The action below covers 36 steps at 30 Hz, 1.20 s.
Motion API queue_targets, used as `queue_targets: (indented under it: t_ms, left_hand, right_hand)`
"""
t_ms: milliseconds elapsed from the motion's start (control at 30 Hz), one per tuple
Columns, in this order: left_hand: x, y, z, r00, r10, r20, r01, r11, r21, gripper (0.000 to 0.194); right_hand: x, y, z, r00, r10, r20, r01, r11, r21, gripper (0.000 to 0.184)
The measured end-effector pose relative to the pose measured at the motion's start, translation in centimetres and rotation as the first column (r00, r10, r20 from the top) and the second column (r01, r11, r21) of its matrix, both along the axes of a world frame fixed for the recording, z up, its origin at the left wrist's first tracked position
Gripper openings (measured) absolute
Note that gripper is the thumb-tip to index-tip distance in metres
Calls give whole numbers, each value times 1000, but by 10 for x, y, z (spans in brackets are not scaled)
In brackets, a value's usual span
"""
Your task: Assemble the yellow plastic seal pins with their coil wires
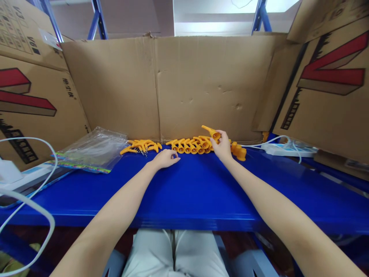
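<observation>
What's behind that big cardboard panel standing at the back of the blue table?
Above the top edge of the cardboard panel, you can see blue metal posts and a pale wall. Anything lower down behind it is covered.

"What is the raised piece like?"
"The raised piece [215, 134] is orange, with a hollow round cup at one end and a narrow arm slanting up and left; it is held above the row [187, 149]."
"And the row itself?"
"Similar orange pieces, packed closely, most cup openings facing forward, arms slanting behind."
</observation>
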State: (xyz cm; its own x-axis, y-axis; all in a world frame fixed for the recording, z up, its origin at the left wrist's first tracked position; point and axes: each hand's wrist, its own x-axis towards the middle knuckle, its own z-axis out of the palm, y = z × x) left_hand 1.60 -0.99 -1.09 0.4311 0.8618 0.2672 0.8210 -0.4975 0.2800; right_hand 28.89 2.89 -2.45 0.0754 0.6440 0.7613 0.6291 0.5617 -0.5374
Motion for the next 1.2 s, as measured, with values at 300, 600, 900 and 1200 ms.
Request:
queue_targets:
  t_ms: [300,600,900,1200]
  left_hand:
    - [1,0,0,1000,-3,-1,3,1000,-8,29]
    - [1,4,-2,1000,-14,0,14,1000,-6,30]
    - [1,3,-2,1000,-8,-20,7,1000,-20,31]
    - [1,2,-1,999,-1,-53,0,1000,-11,32]
  right_hand:
    - [-6,7,-1,984,-80,162,60,990,128,39]
    - [-25,6,-12,826,-55,561,55,998,16,55]
    - [-32,-3,-13,693,-86,716,150,988,-26,58]
    - [17,1,-1,771,-398,497,494,866,-74,56]
